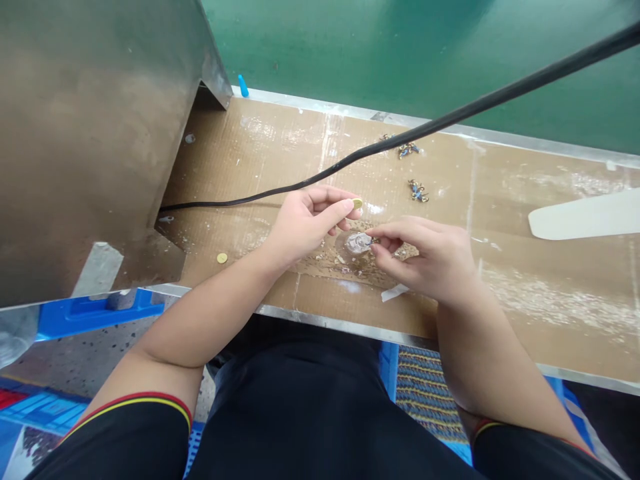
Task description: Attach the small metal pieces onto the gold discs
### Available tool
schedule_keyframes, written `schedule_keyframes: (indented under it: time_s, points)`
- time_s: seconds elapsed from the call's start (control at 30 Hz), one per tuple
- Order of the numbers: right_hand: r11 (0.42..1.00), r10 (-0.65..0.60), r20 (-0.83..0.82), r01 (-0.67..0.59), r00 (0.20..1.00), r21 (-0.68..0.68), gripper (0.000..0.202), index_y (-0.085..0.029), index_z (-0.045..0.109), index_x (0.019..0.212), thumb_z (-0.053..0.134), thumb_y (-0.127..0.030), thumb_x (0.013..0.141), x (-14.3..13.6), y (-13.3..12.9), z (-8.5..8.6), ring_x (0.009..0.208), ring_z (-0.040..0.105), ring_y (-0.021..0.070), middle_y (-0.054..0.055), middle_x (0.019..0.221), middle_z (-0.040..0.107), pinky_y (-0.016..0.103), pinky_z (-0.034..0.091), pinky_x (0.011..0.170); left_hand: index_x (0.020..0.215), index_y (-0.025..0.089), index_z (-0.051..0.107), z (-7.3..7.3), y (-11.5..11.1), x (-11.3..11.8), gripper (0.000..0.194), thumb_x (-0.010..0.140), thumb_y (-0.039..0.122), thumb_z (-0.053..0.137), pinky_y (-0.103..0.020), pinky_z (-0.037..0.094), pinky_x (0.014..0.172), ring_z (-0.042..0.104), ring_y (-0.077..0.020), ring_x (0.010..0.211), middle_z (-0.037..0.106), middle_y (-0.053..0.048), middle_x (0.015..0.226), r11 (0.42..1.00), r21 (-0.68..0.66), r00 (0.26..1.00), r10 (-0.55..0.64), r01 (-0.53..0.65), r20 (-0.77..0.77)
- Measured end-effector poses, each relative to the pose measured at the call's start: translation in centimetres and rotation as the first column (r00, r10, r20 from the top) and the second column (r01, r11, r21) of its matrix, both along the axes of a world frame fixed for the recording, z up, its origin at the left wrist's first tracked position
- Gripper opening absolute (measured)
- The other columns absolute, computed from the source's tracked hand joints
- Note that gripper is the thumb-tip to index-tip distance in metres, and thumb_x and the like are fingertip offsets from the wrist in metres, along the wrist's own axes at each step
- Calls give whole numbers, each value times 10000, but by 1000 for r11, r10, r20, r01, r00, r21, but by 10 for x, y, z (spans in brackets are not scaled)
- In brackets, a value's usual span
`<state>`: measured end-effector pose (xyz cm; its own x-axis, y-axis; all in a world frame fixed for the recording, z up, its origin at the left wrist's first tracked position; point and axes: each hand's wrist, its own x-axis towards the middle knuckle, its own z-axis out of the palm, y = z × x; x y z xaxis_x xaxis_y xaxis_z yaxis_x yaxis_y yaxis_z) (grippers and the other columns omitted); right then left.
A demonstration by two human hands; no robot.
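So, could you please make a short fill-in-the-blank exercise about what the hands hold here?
1. The left hand pinches a small ____ disc.
2. The right hand holds a silvery piece over the ____ table cover.
3. A ____ cable crosses above the table.

Missing words: gold; cardboard; black

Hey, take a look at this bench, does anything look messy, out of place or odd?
Yes. Pale crumbs and flakes litter the cardboard table cover around both hands. One gold disc lies alone left of the left hand. A black cable hangs across the work area, above the bench.
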<state>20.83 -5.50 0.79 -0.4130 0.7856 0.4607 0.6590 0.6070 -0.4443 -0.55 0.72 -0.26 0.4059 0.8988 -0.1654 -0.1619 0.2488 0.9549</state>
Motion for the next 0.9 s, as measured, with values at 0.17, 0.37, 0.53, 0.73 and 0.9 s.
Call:
schedule_keyframes:
  time_s: [0.17, 0.37, 0.53, 0.73, 0.9]
  points:
    - [1000, -9, -15, 9, 1000, -4, 111, -216, 683, 1029, 658, -155, 939, 1, -1, 3, 694, 657, 79, -34, 822, 688, 203, 545, 646, 1014, 110, 749, -1, 0, 0, 180, 902, 248, 718, -157, 518, 595, 679, -92, 697, 752, -82, 876, 1000, -1, 1000, -3, 3, 6]
    - [999, -32, -13, 32, 999, -9, 91, -212, 670, 993, 655, -154, 925, 3, -2, 5, 676, 654, 84, -32, 825, 691, 200, 554, 651, 1012, 105, 742, -2, 0, 0, 203, 893, 269, 737, -162, 522, 599, 683, -94, 695, 753, -84, 879, 1000, -4, 1000, -6, 6, 24]
    - [1000, -1, -5, 1, 1000, -11, 90, -214, 654, 995, 647, -150, 931, 2, 0, 2, 678, 653, 82, -37, 819, 686, 197, 547, 659, 1012, 108, 740, -1, -1, 0, 194, 897, 263, 726, -163, 521, 604, 680, -90, 696, 753, -81, 882, 1000, -17, 1000, -5, 5, 19]
    - [999, 2, -13, -2, 1000, -48, 71, -232, 668, 996, 628, -199, 948, 3, 0, 2, 665, 656, 107, -18, 810, 690, 227, 565, 646, 1001, 111, 735, 0, -1, 0, 205, 887, 281, 740, -183, 537, 624, 682, -99, 699, 753, -84, 885, 1000, -8, 1000, -4, 4, 24]
    - [999, -41, -63, 40, 997, -25, 50, -224, 663, 967, 632, -199, 937, 1, -2, 3, 667, 650, 109, -12, 822, 689, 237, 563, 637, 1010, 112, 736, -1, -1, 0, 200, 889, 272, 740, -175, 537, 622, 694, -100, 712, 756, -84, 886, 1000, -11, 1000, -4, 5, 30]
